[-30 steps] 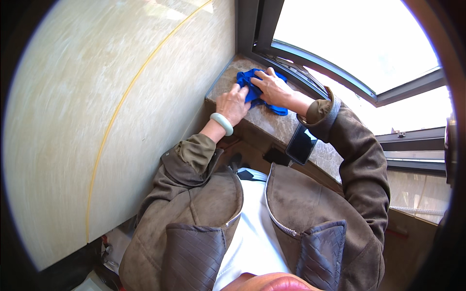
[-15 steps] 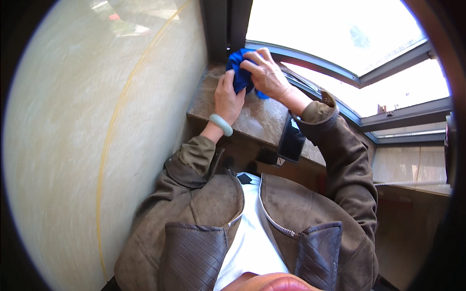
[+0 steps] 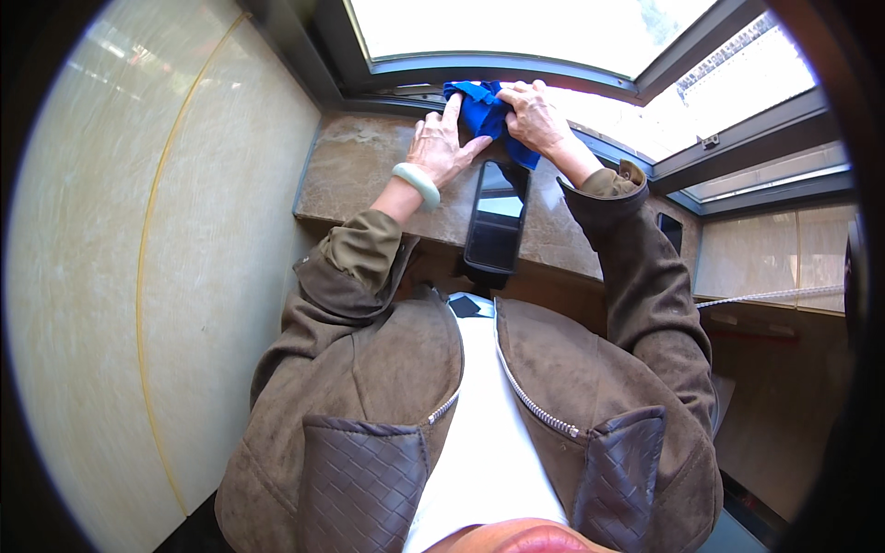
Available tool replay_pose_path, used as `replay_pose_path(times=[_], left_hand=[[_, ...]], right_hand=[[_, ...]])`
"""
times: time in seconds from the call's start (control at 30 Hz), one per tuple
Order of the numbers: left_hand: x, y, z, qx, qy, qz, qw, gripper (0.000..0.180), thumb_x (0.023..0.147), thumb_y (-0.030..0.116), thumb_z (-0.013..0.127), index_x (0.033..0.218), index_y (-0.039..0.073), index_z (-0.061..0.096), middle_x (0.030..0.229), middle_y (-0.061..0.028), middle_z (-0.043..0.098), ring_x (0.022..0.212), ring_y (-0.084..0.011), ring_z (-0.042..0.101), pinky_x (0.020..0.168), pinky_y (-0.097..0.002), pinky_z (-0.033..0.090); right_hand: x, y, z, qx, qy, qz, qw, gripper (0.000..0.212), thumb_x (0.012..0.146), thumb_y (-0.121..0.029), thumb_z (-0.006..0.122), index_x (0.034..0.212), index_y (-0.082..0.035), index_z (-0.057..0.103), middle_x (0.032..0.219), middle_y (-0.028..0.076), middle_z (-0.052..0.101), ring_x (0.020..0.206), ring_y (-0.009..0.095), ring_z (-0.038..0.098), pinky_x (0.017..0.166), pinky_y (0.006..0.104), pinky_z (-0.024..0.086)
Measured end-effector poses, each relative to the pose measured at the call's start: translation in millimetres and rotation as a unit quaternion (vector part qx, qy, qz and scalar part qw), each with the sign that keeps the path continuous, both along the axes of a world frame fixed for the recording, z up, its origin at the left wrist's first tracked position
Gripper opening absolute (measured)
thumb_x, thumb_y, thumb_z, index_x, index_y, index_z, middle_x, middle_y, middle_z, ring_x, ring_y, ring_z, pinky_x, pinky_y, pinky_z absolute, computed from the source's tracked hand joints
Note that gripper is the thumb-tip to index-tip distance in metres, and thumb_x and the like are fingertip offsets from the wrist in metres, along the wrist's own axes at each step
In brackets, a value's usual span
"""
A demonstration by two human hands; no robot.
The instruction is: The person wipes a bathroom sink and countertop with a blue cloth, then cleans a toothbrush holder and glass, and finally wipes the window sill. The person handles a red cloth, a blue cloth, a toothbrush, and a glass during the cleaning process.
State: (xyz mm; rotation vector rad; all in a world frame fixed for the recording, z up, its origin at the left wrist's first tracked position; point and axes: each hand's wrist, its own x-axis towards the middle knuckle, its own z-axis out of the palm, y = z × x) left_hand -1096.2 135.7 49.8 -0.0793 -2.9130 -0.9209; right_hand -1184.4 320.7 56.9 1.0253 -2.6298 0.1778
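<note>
A crumpled blue cloth [image 3: 483, 112] lies against the lower window frame [image 3: 516, 66], at the back edge of the stone sill. My right hand [image 3: 537, 120] is closed on its right side, fingers bent, with a flap of cloth hanging below. At the cloth's left side is my left hand [image 3: 441, 147], wearing a pale green bangle [image 3: 418, 184]. Its forefinger reaches up along the cloth and its thumb stretches out beneath, so the cloth's edge sits between them. A black phone [image 3: 498, 217] rests on the sill just below both hands.
The marble-patterned sill [image 3: 355, 170] runs in front of me, with a tiled wall [image 3: 203, 249] close on the left. An open window sash [image 3: 682, 51] juts in at upper right. A second dark device [image 3: 670, 230] and a white cord [image 3: 765, 295] are at right.
The view has swung, so the corner, sill and phone sit further left. Both hands and the cloth have moved right, away from the corner along the frame. My left fingers have straightened.
</note>
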Motion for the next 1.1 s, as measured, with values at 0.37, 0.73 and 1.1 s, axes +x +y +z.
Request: replay_pose_path(times=[0.37,0.73,1.1], left_hand=[[72,90,16,-0.105,-0.063,0.070,0.990,0.133,0.064,0.061,0.081,0.156,0.015,-0.002,0.121,-0.0288,0.049,0.108,-0.0459,0.053,0.085,-0.0561,0.049],[83,103,-2,-0.137,-0.033,0.078,0.987,0.114,0.067,0.026,0.079,0.156,0.019,0.009,0.142,-0.0318,0.031,0.122,-0.0517,0.040,0.094,-0.0637,0.040],[59,-23,6,-0.112,0.080,0.126,0.982,0.118,0.058,0.016,0.081,0.155,0.017,0.015,0.132,-0.0290,0.036,0.123,-0.0470,0.041,0.105,-0.0489,0.040]], right_hand=[[49,-4,-6,-0.044,-0.103,-0.083,0.990,0.049,0.087,-0.054,0.056,0.133,-0.037,0.056,0.150,0.019,0.037,0.132,0.050,0.032,0.092,0.0699,0.032],[38,14,-32,-0.125,-0.029,-0.062,0.990,0.047,0.073,-0.027,0.069,0.120,-0.028,0.065,0.142,0.017,0.047,0.127,0.042,0.038,0.086,0.0559,0.034],[40,-17,-19,-0.116,-0.066,-0.045,0.990,0.053,0.070,-0.012,0.067,0.121,-0.024,0.065,0.139,0.019,0.050,0.127,0.043,0.039,0.096,0.0547,0.033]])
